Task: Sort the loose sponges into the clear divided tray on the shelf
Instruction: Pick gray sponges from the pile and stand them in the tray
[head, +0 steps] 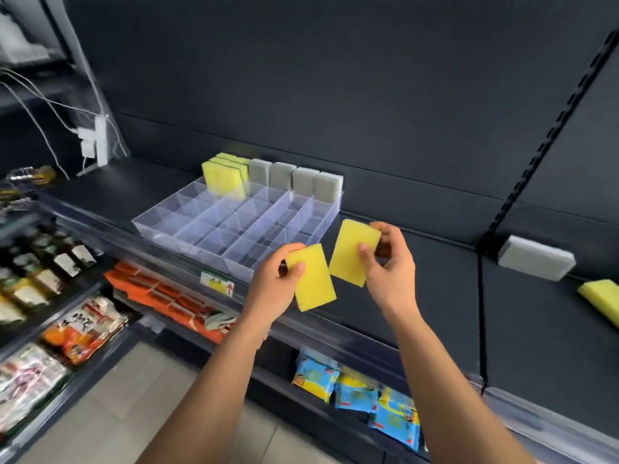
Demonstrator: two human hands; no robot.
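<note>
The clear divided tray point(187, 229) sits on the dark shelf, left of centre. At its back stand several yellow sponges point(222, 177) on the left and several grey sponges point(303, 182) on the right; the front compartments hold nothing. My left hand point(271, 283) grips a yellow sponge point(315, 283) just off the tray's front right corner. My right hand point(390, 259) pinches a second yellow sponge point(351, 252) upright, close beside the first. On the shelf at the right lie a loose grey sponge point(536, 262) and a loose yellow sponge point(603, 299).
A vertical slotted rail point(522, 175) divides the shelf's back wall on the right. Lower shelves hold orange packets point(160, 293), snack bags point(83, 329), bottles point(43, 272) and blue packets point(368, 393). A white power strip with cables point(95, 142) hangs at left.
</note>
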